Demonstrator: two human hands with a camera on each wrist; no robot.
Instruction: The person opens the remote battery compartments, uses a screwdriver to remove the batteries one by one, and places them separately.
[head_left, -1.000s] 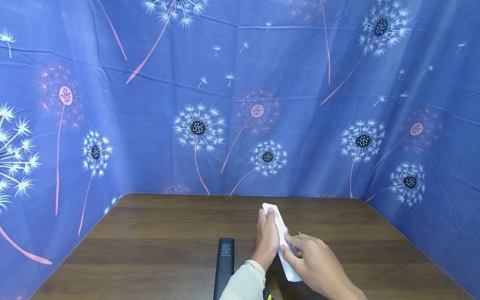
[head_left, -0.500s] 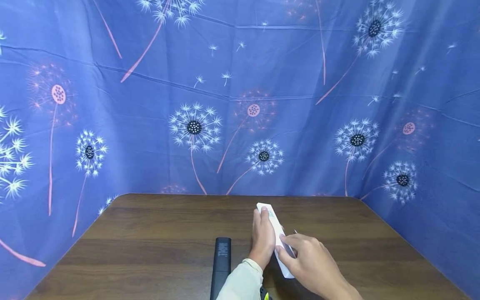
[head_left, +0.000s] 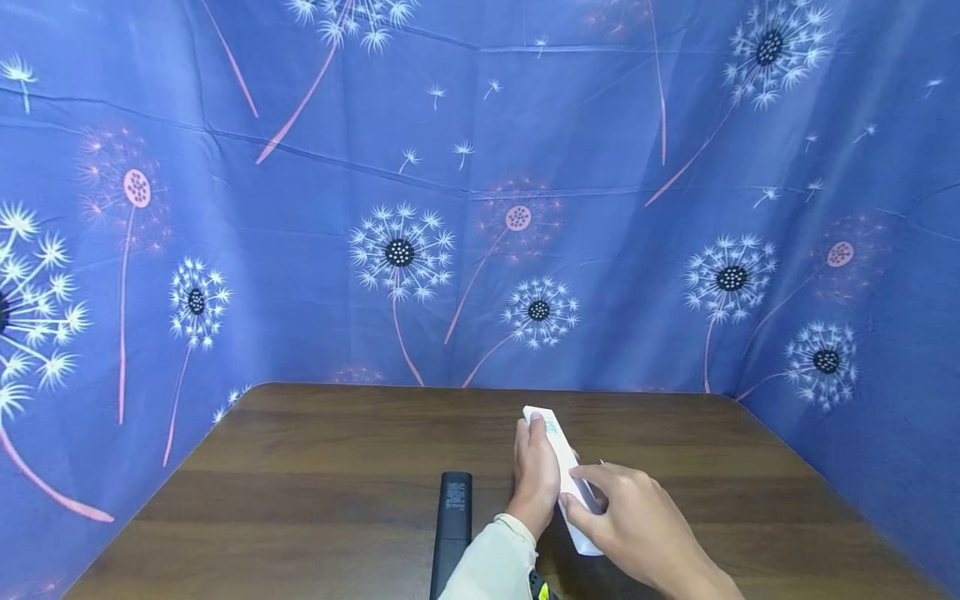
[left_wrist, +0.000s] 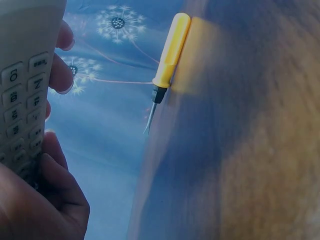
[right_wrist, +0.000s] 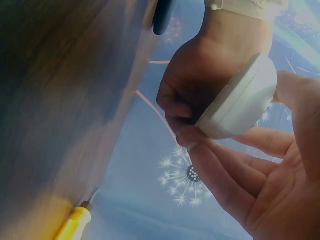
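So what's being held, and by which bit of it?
A white remote: the left grip holds its far half by the side, the right grip its near half.

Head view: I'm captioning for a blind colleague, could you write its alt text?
A person's left hand and right hand hold a white remote over a brown wooden table. A long black device lies beside the left sleeve; blue dandelion-print cloth hangs behind.

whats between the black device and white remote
The left hand and its pale sleeve, with bare tabletop beside the black device, in the head view.
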